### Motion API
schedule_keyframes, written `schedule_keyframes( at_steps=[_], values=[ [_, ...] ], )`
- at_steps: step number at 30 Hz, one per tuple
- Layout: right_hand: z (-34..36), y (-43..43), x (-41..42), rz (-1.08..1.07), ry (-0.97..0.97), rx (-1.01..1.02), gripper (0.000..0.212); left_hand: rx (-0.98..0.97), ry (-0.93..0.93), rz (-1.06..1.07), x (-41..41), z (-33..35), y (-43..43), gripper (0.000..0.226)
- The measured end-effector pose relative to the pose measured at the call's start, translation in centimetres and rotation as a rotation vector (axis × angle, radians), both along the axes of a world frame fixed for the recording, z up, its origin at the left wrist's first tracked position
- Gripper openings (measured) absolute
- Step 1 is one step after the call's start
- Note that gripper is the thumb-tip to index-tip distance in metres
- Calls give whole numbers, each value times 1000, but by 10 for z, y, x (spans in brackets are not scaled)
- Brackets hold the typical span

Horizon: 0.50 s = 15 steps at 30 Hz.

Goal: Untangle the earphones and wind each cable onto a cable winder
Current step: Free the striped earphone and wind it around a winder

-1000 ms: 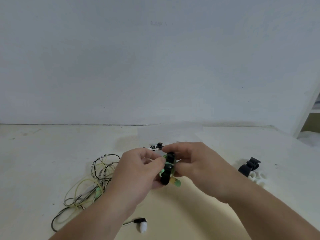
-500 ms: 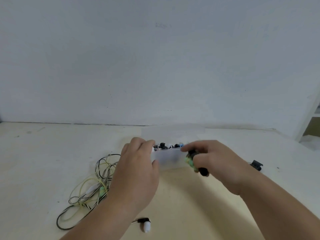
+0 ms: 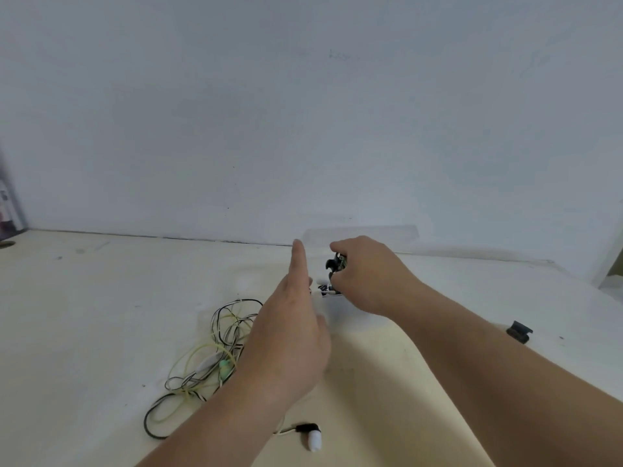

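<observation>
Head view: my right hand (image 3: 367,281) grips a green-wound black winder (image 3: 335,263), left hand (image 3: 290,338) flat-fingered; yellow-black tangled cables (image 3: 215,358), seven o'clock, seemingly left to wind.

Left hand (image 3: 286,335) outstretched, fingers straight; right hand (image 3: 367,278) curled, gripping.

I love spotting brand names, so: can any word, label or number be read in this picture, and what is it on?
None can be read.
A faint grey mark on the wall: too faint to read, perhaps not writing.
A flat object at the left edge: blurred print, unreadable.
The cable winder in the right hand and the tangled earphones: no label visible.
</observation>
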State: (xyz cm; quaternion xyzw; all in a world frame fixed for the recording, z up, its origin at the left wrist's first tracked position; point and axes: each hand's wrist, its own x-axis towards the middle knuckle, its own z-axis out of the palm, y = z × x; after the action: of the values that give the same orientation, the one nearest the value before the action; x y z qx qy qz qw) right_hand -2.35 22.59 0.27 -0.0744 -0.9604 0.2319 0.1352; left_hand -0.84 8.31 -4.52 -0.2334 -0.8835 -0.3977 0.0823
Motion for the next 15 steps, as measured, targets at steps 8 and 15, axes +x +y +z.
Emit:
schedule_keyframes(
  at_steps=[8, 15],
  values=[
    [0, -14, -7, 149, -161, -57, 26, 189, 113, 101, -7, 5, -6, 72],
    [-5, -8, 5, 67, -127, 75, 15, 295, 247, 298, -21, 21, -22, 53]
  ],
)
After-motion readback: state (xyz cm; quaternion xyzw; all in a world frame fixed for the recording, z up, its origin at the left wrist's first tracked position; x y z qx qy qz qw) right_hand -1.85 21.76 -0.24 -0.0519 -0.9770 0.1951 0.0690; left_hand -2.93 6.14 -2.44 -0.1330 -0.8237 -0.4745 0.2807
